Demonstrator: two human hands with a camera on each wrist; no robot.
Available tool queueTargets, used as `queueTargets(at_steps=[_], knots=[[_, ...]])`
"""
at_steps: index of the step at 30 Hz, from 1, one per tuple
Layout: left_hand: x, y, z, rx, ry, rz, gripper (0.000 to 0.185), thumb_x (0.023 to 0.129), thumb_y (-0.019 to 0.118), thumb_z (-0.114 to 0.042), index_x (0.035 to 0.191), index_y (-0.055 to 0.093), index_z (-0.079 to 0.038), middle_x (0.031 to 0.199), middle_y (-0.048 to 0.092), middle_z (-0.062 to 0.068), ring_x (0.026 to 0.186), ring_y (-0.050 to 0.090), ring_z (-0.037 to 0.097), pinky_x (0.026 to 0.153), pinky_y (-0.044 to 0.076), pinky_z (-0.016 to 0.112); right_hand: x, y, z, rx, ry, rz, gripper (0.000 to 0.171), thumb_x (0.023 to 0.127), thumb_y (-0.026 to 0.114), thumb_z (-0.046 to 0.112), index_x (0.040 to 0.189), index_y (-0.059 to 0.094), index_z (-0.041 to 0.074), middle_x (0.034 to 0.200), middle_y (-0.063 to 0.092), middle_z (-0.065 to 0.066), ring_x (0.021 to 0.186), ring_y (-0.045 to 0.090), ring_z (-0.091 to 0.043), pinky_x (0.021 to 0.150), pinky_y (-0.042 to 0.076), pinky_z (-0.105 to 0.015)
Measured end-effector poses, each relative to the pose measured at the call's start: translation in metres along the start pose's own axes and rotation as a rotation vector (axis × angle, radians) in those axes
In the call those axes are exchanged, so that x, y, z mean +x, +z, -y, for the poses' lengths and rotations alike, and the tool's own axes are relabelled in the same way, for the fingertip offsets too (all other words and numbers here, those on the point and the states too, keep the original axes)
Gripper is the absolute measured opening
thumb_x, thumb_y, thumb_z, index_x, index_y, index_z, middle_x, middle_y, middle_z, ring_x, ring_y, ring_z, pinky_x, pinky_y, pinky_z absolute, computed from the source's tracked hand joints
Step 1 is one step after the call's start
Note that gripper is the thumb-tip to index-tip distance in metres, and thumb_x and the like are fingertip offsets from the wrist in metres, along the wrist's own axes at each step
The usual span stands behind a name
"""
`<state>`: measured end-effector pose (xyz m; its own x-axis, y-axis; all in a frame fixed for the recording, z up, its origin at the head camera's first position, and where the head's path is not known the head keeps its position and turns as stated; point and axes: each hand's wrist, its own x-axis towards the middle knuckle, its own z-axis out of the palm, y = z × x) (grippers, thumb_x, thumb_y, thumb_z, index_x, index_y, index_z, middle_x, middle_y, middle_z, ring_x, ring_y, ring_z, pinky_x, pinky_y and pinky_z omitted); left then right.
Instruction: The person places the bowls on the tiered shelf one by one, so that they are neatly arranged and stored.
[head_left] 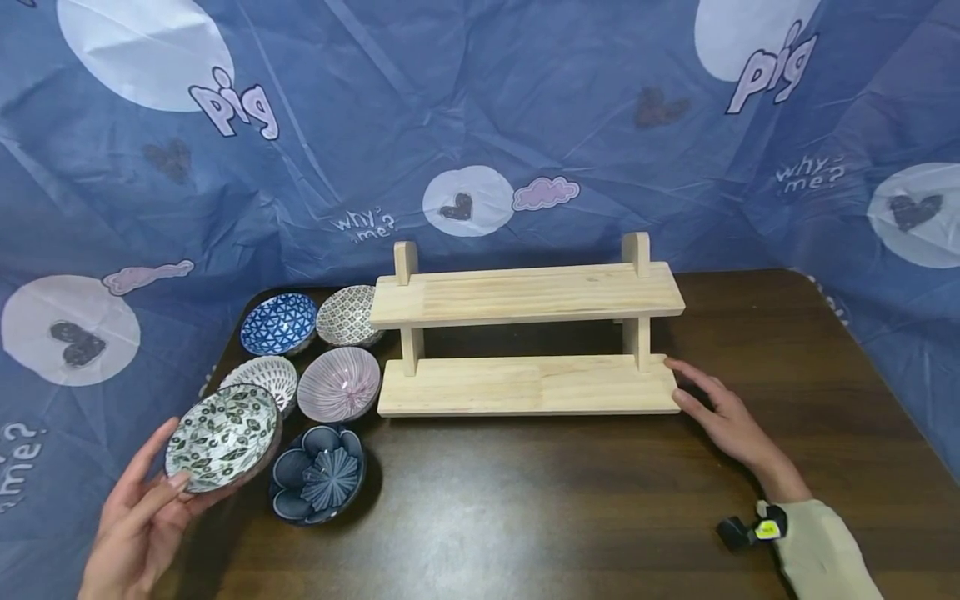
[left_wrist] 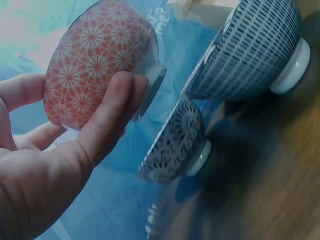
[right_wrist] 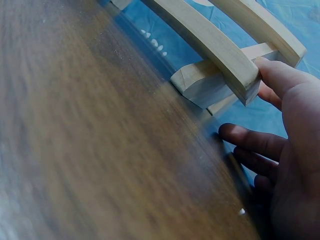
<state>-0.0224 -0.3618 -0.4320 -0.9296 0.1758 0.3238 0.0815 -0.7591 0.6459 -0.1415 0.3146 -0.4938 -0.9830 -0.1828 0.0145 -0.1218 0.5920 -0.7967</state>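
Note:
My left hand (head_left: 161, 467) holds a bowl (head_left: 222, 436) with a green leaf pattern inside, tilted, just above the table's left front. In the left wrist view its outside (left_wrist: 95, 60) shows red with white flowers, and my thumb (left_wrist: 112, 110) lies across it with fingers behind. A two-tier wooden shelf (head_left: 528, 333) stands empty in the middle of the table. My right hand (head_left: 686, 382) rests with straight fingers against the right end of the lower board (right_wrist: 220, 60), thumb touching the board's corner.
Several patterned bowls lie left of the shelf: blue triangle (head_left: 277, 322), grey (head_left: 347, 315), white striped (head_left: 262, 375), pink striped (head_left: 339, 383), dark blue flower (head_left: 318, 473). The dark wooden table (head_left: 562, 517) is ringed by a blue printed cloth (head_left: 480, 125).

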Motion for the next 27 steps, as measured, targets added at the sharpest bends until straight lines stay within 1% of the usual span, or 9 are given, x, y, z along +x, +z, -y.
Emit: queueTargets(at_steps=[2,6,7,10,12,17,21,23,27], knots=[[0.004,0.003,0.002,-0.015,0.006,0.008,0.07,0.096,0.004,0.02,0.16,0.016,-0.006,0.149,0.048,0.023,0.128,0.058,0.041,0.101,0.055,0.054,0.0,0.0,0.0,0.0,0.002,0.001,0.053,0.105,0.052,0.03,0.153,0.04,0.014,0.158,0.039,-0.021,0.14,0.033,-0.046,0.108,0.028,-0.071],[0.012,0.008,0.005,-0.007,0.012,0.008,0.07,0.095,0.005,0.02,0.159,0.017,-0.004,0.148,0.049,0.024,0.127,0.059,0.041,0.1,0.055,0.054,0.0,0.0,-0.001,0.001,0.016,0.01,0.054,0.105,0.052,0.031,0.154,0.039,0.013,0.159,0.037,-0.022,0.143,0.03,-0.049,0.108,0.025,-0.074],[0.014,0.009,0.006,0.015,0.013,-0.003,0.069,0.096,0.006,0.02,0.159,0.018,-0.004,0.148,0.049,0.022,0.127,0.06,0.039,0.098,0.056,0.053,0.001,0.0,-0.001,0.0,0.019,0.011,0.054,0.105,0.052,0.031,0.154,0.039,0.013,0.159,0.037,-0.023,0.144,0.029,-0.049,0.108,0.025,-0.075],[0.02,0.015,0.009,0.037,0.011,-0.014,0.069,0.096,0.008,0.021,0.159,0.02,-0.004,0.147,0.049,0.02,0.126,0.061,0.038,0.098,0.056,0.052,0.001,-0.001,-0.001,-0.001,0.019,0.01,0.054,0.104,0.052,0.032,0.153,0.039,0.013,0.159,0.037,-0.023,0.145,0.028,-0.05,0.108,0.024,-0.076],[0.024,0.018,0.012,0.042,0.008,-0.012,0.068,0.096,0.009,0.021,0.158,0.021,-0.003,0.147,0.049,0.02,0.127,0.061,0.038,0.098,0.056,0.052,0.001,-0.001,-0.001,0.0,0.018,0.01,0.054,0.104,0.052,0.032,0.153,0.039,0.013,0.159,0.037,-0.022,0.144,0.028,-0.05,0.108,0.024,-0.076],[0.036,0.028,0.019,0.074,0.005,0.014,0.068,0.095,0.01,0.022,0.159,0.017,-0.001,0.147,0.05,0.021,0.125,0.061,0.039,0.096,0.057,0.052,0.001,-0.001,0.0,0.002,0.016,0.01,0.054,0.104,0.052,0.031,0.154,0.039,0.014,0.159,0.037,-0.021,0.144,0.029,-0.049,0.109,0.024,-0.075],[0.044,0.035,0.024,0.106,-0.007,0.012,0.068,0.095,0.011,0.022,0.158,0.018,-0.002,0.146,0.051,0.02,0.122,0.064,0.038,0.095,0.058,0.051,0.001,-0.001,0.001,0.001,0.026,0.018,0.055,0.104,0.052,0.033,0.154,0.038,0.015,0.16,0.035,-0.021,0.145,0.028,-0.049,0.109,0.024,-0.076],[0.048,0.039,0.027,0.111,-0.013,0.011,0.068,0.095,0.012,0.022,0.158,0.02,-0.003,0.145,0.052,0.02,0.121,0.064,0.037,0.094,0.059,0.05,0.0,-0.002,0.001,-0.002,0.031,0.02,0.055,0.104,0.052,0.033,0.155,0.038,0.015,0.16,0.035,-0.021,0.145,0.028,-0.049,0.108,0.024,-0.076],[0.054,0.046,0.03,0.084,-0.024,0.019,0.068,0.095,0.013,0.022,0.158,0.022,-0.003,0.138,0.058,0.026,0.121,0.065,0.038,0.094,0.059,0.052,0.0,-0.002,0.001,-0.003,0.028,0.018,0.055,0.104,0.052,0.033,0.154,0.038,0.015,0.16,0.036,-0.021,0.146,0.028,-0.048,0.109,0.025,-0.075]])
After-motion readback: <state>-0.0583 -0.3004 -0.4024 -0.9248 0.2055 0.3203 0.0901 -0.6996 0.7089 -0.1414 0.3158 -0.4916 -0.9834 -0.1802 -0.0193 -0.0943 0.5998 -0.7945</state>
